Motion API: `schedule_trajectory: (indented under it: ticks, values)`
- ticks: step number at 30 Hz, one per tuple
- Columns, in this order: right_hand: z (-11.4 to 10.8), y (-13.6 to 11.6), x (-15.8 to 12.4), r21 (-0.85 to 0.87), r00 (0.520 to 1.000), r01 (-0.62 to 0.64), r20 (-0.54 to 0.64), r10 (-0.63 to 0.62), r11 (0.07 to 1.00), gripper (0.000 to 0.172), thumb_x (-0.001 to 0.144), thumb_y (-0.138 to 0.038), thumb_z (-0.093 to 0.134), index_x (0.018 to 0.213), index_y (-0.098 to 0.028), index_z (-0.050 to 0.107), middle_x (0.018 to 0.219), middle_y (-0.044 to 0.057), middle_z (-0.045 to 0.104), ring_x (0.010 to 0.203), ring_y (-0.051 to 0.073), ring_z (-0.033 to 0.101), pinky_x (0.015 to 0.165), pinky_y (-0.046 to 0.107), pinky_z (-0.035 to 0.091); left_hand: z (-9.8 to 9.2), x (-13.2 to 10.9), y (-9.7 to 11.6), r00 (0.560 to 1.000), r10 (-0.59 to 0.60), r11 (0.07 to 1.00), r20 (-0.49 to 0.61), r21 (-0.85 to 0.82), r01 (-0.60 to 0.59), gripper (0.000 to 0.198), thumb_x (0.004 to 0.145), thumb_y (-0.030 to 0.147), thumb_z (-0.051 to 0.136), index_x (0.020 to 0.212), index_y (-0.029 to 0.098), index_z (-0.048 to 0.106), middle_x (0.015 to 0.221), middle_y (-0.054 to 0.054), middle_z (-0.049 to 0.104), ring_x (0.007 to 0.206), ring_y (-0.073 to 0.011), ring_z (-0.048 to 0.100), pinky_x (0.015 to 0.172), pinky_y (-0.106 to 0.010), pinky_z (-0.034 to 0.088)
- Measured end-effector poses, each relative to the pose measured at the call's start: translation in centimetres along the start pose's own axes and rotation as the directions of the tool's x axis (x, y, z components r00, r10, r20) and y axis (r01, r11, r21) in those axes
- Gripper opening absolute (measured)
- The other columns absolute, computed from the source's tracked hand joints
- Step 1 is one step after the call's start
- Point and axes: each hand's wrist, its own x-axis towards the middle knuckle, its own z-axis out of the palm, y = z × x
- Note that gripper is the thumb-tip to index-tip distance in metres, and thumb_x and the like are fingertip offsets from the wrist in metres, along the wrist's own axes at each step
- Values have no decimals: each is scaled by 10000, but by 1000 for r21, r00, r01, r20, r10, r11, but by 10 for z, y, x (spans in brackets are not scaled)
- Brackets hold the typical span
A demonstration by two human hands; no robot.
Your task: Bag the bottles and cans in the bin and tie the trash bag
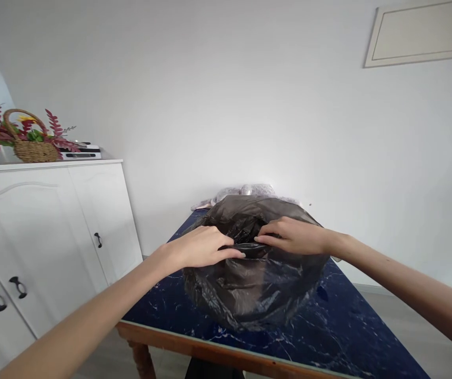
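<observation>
Dark bag [245, 295] bunched on a blue table [363, 326], two hands at its mouth

From where I stand, the bag sits in the middle of the tabletop, thin and see-through enough to look brownish where light gets in, its mouth turned upward and its sides puffed out in creases. The left hand [206, 246] has the near rim between thumb and fingers, the thumb lying along the outside and only a narrow gap left, filled by the plastic. The right hand [289, 235] is bent over the other side of the opening, thumb and forefinger close together against the plastic; whether they actually pinch it, I cannot tell. A dark fold of rim runs between the two hands.

Just behind the bag, by the white wall [226, 95], lie some pale wrapped bundles [257, 189], partly hidden. Off to the left stands a white cabinet [32, 221] with black handles, and on top of it a wicker basket [36, 151] of red and yellow flowers [56, 123] beside a flat black-and-white box [83, 152].
</observation>
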Motion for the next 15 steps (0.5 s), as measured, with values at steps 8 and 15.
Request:
schedule_trajectory:
  ticks: [8,15]
  values:
    - [-6,-34,-27,89,998,55,8,-56,994,611,1122,-629,368,1223,-190,780,1205,98,801,1045,269,751,928,372,532,-15,-31,36,988,-59,992,142,-100,74,664,1105,692,327,786,233,685,674,-13,690,594,-191,631,614,-312,406]
    - [-4,-36,-21,37,990,25,-139,-20,999,469,1114,-503,413,1235,-240,782,1270,86,796,1186,315,733,1042,428,543,-16,21,22,949,-89,989,303,-84,120,587,1071,674,371,1406,364,739,1456,-15,740,1290,-304,716,1054,-383,526]
